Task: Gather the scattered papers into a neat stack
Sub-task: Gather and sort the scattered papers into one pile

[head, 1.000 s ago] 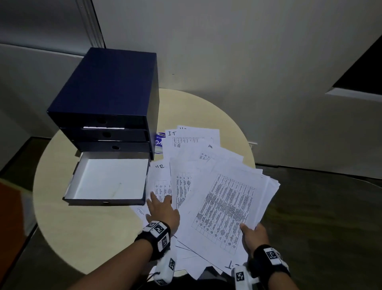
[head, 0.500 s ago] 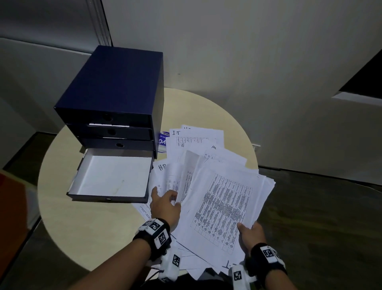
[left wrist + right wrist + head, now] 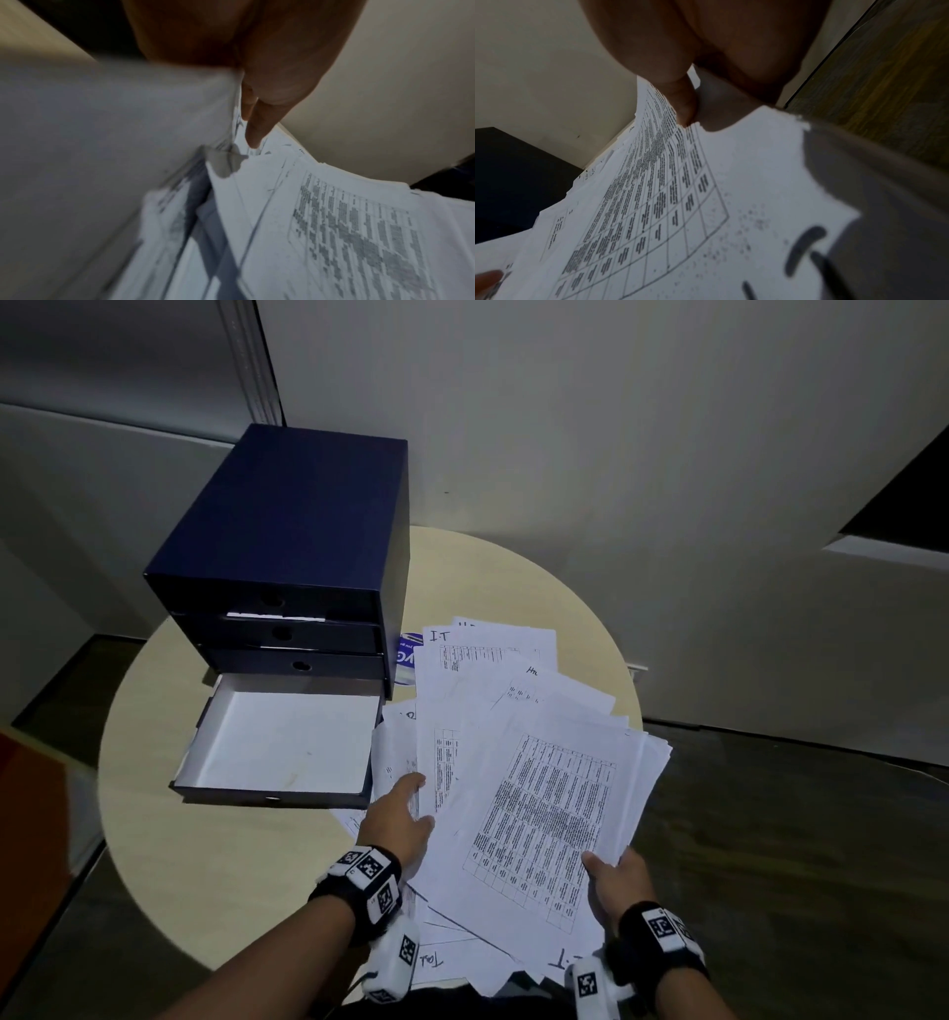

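Note:
White printed papers point(image 3: 544, 803) lie fanned across the right half of the round table point(image 3: 215, 865), some hanging over its near edge. My left hand point(image 3: 405, 809) is at the fan's left edge. Its fingers point(image 3: 257, 125) are slid in under the upper sheets and the thumb lies on top. My right hand point(image 3: 613, 870) holds the near right corner of the top bundle, with the thumb point(image 3: 682, 101) pressed on the table-printed sheet point(image 3: 680, 203) and the fingers hidden below. The left wrist view shows loose sheets point(image 3: 334, 223) overlapping at angles.
A dark blue drawer unit point(image 3: 292, 531) stands at the table's back left. Its bottom drawer point(image 3: 287, 747) is pulled out, white inside, right next to the papers. A blue and white label point(image 3: 408, 654) peeks out beside the unit. Dark floor lies beyond the table's right edge.
My left hand went from lying flat on the left sheets to slipping its fingers under them and shifting right. The fan has drawn together. My right hand kept its hold on the corner.

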Available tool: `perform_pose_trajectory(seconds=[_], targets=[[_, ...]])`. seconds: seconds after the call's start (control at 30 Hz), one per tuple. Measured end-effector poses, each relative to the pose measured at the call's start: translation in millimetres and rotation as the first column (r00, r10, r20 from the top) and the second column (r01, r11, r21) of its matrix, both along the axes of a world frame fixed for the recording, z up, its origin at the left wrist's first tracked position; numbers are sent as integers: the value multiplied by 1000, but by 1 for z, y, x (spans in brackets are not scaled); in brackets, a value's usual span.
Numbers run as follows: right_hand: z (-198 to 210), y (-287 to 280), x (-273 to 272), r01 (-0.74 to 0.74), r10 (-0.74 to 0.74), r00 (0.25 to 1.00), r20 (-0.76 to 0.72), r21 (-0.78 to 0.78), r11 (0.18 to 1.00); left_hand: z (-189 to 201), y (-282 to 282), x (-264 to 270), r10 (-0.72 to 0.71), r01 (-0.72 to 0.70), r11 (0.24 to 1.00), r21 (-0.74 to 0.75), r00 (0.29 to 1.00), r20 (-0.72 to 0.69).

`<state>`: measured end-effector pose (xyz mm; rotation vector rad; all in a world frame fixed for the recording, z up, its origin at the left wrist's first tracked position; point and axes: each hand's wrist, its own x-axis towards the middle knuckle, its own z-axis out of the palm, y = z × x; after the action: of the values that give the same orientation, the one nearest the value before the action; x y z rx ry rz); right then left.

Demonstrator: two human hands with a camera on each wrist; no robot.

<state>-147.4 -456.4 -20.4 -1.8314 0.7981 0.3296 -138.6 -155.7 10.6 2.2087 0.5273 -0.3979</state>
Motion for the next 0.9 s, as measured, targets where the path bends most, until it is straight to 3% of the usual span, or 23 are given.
perform_pose_trajectory(seconds=[0.23, 0.3, 0.43, 0.63, 0.9], targets=[[-15, -2, -2, -3, 0, 993, -117, -24, 1000, -3, 1, 1, 152, -160, 986, -49, 979, -138], [-40, -11, 0, -14, 7, 989, -150, -43, 999, -3, 2, 5, 118, -122, 992, -14, 981, -152], [-5, 1, 1, -41, 32, 985, -169, -53, 998, 25, -2, 9, 19, -12, 996, 84, 997, -77], [-7, 0, -1, -54, 44, 989, -140, -69, 996, 62, 9, 17, 9, -30, 977, 210, 995, 100], [-3, 1, 0, -104, 93, 987, -130, -81, 991, 28, 16, 16, -190, 220, 905, 365, 975, -118]])
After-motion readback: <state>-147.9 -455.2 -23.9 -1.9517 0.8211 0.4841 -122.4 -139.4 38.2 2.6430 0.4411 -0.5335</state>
